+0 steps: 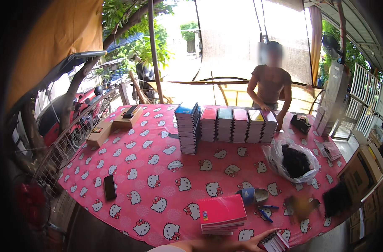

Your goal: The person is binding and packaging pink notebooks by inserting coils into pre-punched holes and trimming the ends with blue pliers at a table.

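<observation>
1. Down at the near edge of the bench (128,173), here's the action: the left hand (253,244) is wrapped round a small notebook bundle (279,242), thumb over the top, fingers closed in against the side.
2. And the right hand? Nowhere in the view, so there's no telling how far it is open or whether it has hold of anything.
3. The bundle sits at the very bottom of the picture, cut off by the lower edge, page edges showing; whether it rests on the bench or is lifted clear cannot be told.
4. Just to its left stands the pink notebook stack (222,209), spiral-bound, top cover facing up, its lower books slightly out of line.
5. Close behind that, blue pen-like items (265,213) lie on the cloth, with a white plastic bag (276,156) of dark stuff farther off.
6. Across the bench, taller blue-topped notebooks (187,129) lead a row of stacks (240,126); a co-worker (272,84) has both hands at its far right end.
7. The step in hand looks like gripping and handling the small bundle. Judging by those loose edges, the next move calls for a firm, even squeeze, keeping the books square and clear of the neighbouring stack.
</observation>
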The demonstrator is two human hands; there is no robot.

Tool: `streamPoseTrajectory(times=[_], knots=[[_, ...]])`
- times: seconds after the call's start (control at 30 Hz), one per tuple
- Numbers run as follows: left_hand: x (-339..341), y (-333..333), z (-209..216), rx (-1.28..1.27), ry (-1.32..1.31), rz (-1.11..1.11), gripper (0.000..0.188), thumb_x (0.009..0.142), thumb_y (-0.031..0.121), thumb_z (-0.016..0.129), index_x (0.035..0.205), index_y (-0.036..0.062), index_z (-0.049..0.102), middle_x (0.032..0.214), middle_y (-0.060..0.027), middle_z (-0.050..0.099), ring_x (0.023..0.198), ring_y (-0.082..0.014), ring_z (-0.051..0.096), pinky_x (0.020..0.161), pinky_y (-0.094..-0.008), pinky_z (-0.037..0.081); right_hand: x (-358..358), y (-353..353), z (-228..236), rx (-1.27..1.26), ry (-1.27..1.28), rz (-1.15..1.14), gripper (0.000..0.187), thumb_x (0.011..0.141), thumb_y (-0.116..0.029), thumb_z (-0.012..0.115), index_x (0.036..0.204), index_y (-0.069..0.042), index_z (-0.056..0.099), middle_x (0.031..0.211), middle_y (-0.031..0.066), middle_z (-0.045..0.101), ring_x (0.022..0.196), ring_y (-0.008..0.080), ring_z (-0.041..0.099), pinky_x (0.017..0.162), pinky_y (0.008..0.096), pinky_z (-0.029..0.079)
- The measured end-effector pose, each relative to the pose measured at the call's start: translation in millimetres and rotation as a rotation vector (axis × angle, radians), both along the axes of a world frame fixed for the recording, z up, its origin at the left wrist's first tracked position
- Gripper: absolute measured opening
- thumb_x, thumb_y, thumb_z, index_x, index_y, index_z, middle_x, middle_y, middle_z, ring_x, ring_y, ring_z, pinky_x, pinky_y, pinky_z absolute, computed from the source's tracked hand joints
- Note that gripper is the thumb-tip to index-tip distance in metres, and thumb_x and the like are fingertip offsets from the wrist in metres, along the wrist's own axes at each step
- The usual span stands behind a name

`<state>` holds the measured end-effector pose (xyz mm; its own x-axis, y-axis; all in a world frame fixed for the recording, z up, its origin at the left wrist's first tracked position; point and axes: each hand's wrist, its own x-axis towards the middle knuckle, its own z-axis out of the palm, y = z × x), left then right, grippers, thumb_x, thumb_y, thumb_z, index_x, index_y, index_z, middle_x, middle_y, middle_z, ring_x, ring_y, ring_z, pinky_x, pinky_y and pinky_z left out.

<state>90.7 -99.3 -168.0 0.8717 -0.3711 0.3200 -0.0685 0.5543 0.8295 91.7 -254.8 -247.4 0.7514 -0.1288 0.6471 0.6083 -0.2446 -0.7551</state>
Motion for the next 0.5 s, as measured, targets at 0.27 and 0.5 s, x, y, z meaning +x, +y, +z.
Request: streamPoseTrajectory(times=[0.27, 0.5], knots=[[2, 8, -23, -0.01, -0.053, 0.001, 0.113, 0.056, 0.019, 0.09, 0.143, 0.0069, 0.018, 0.134, -0.0101, 0.04, 0.125, -0.0219, 0.039, 0.105, -0.0392, 0.032, 7, 27, 52, -0.073, 0.057, 0.027, 0.089, 0.063, -0.04, 0.084, 0.129, 0.001, 0.039, 0.119, 0.019, 0.053, 0.099, 0.0261, 0.059, 0.086, 0.0429, 0.048], [14, 10, -31, -0.015, -0.093, -0.069, 0.112, 0.053, 0.019, 0.092, 0.141, 0.0071, 0.023, 0.128, -0.0106, 0.045, 0.121, -0.0226, 0.044, 0.102, -0.0402, 0.036, 15, 31, 64, -0.086, 0.071, 0.021, 0.086, 0.064, -0.038, 0.083, 0.128, 0.001, 0.04, 0.117, 0.0181, 0.054, 0.098, 0.0272, 0.059, 0.086, 0.0433, 0.048]])
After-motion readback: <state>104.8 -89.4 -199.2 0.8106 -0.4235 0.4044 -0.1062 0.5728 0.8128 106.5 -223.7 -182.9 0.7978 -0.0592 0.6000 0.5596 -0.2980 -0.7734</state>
